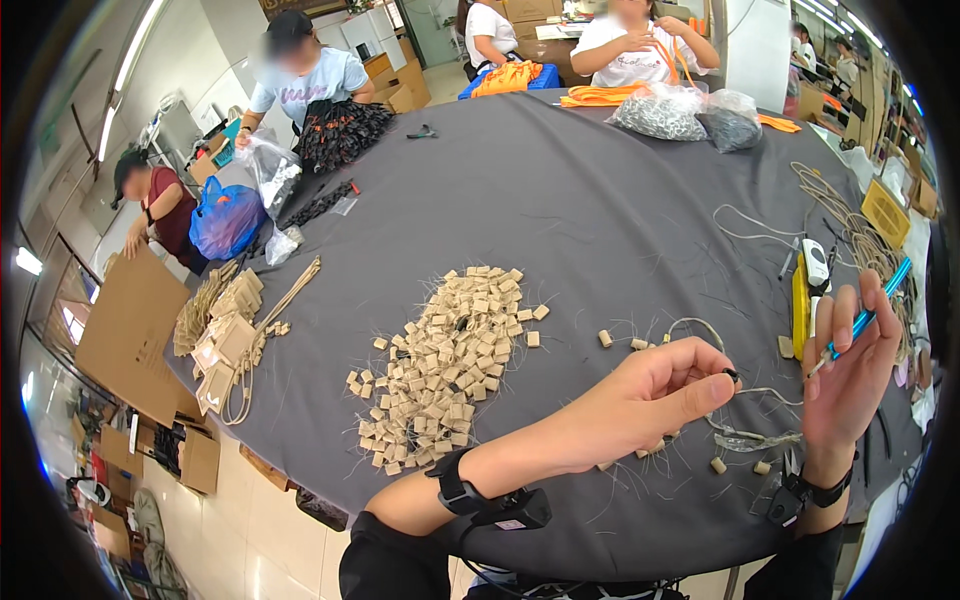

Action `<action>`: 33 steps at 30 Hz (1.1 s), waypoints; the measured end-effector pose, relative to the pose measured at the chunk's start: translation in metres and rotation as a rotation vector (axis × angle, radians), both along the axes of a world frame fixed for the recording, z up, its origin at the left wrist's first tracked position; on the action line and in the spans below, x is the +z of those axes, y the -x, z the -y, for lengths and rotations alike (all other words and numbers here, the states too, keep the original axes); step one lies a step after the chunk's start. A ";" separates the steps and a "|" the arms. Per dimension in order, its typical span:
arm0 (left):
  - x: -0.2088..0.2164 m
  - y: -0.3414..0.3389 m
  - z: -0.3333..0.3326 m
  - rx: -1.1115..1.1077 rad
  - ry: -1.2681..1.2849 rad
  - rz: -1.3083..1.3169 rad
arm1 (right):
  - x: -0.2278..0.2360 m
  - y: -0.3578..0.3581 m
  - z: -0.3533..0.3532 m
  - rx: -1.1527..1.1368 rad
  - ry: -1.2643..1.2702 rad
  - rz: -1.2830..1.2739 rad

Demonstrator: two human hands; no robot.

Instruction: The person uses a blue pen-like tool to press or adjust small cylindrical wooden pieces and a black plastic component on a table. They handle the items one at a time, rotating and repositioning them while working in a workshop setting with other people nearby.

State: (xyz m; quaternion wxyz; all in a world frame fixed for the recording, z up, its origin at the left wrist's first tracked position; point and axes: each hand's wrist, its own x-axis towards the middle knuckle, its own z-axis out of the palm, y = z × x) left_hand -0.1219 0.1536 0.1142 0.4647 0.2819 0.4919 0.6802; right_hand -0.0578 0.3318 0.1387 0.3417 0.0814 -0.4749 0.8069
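My left hand (672, 388) is closed, its thumb and fingers pinching a small black piece (732, 375) too small to name. Beside those fingertips a pale cord (768, 393) loops over the dark cloth. To the right, my raised right hand (852, 365) grips a slim blue pen-like tool (867, 314) whose thin metal tip points down and left. Small beige blocks with fine threads lie about my left hand, one of them a loose block (605, 339). Left of my forearm spreads a large heap of the same beige blocks (440, 365).
A dark grey cloth (600, 220) covers the table. Bundled beige cords and tags (225, 345) lie at left. At right are a yellow tool (800, 300), a white device (816, 262) and coiled cord (850, 215). Clear bags (660, 112) stand at the far edge, where other people work.
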 end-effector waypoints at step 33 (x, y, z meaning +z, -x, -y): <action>0.000 -0.001 0.002 -0.032 -0.063 -0.079 | -0.003 -0.001 0.004 -0.119 0.028 0.060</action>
